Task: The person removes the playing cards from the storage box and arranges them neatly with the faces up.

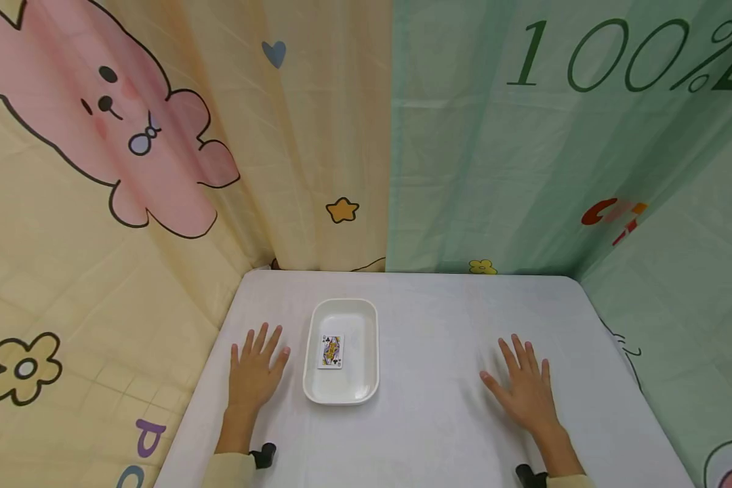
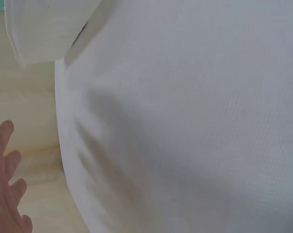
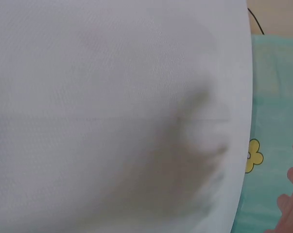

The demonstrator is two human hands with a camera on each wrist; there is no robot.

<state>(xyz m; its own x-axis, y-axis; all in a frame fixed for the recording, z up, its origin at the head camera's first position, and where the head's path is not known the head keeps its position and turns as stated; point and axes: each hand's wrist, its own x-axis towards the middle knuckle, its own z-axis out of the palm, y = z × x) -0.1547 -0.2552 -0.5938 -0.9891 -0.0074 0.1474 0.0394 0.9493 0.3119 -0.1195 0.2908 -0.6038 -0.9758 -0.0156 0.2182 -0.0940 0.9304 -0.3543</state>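
Left hand [image 1: 256, 379] spread wide, fingers extended, nothing in grip; held above the white tabletop [image 1: 427, 352], just to the left of a white tray [image 1: 360, 322] and apart from it. Right hand [image 1: 529, 400] likewise wide and unladen, thumb splayed toward the tray but well apart from it; its shadow falls on the tabletop beneath. One playing card [image 1: 331, 352], a face card with black club-like pips, lies face up inside the tray, left of its middle, neither hand touching it; whether it is single or a stack, cannot tell. Tray is rectangular with rounded corners, long side running away from the person. Pale sleeves [image 1: 228, 471] and black wrist mounts [image 1: 263, 455] at both wrists. Behind: yellow curtain [image 1: 317, 135] to the left, green curtain [image 1: 463, 156] to the right, lettered "100%".
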